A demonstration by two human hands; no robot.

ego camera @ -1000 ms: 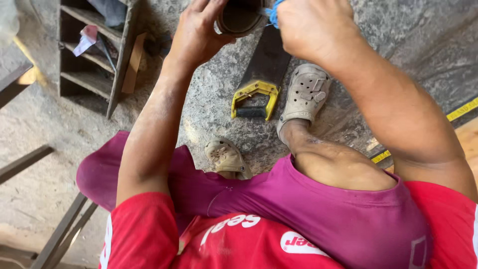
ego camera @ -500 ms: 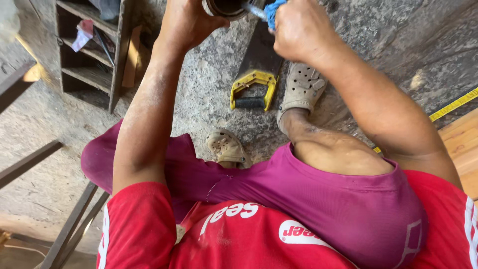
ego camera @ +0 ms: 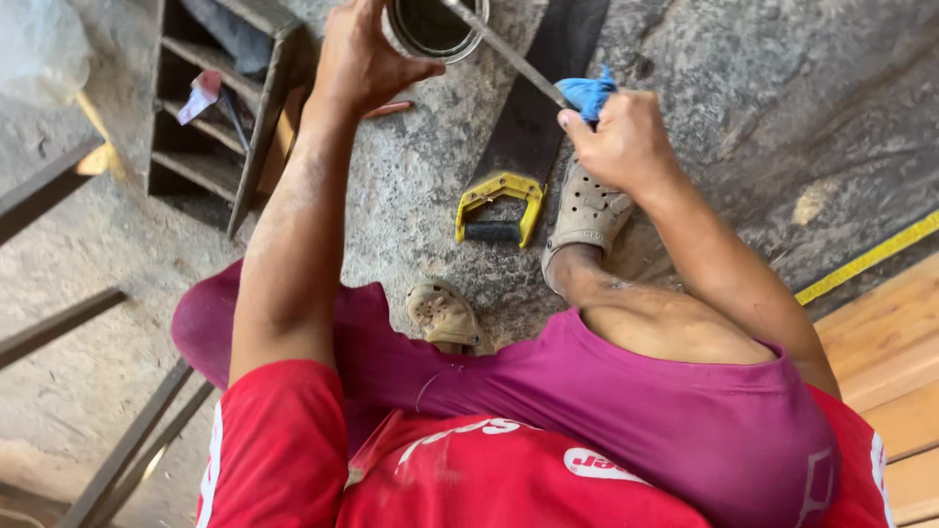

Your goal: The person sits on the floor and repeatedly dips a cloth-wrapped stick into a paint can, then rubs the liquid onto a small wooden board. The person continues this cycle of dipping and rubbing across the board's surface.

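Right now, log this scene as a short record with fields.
left hand: left hand grips the rim of a round metal can
right hand: right hand holds a thin metal tool by its blue-wrapped handle, tip inside the can
floor: hand saw with yellow handle lies on concrete beside the sandal
left side: wooden rack
right side: wooden planks, yellow tape measure

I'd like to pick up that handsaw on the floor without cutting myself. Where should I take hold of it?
Take the handsaw by its yellow handle, reaching from the near end. The handle forms a closed loop with a dark bar for fingers, and it points toward the person, while the dark blade runs away from them.
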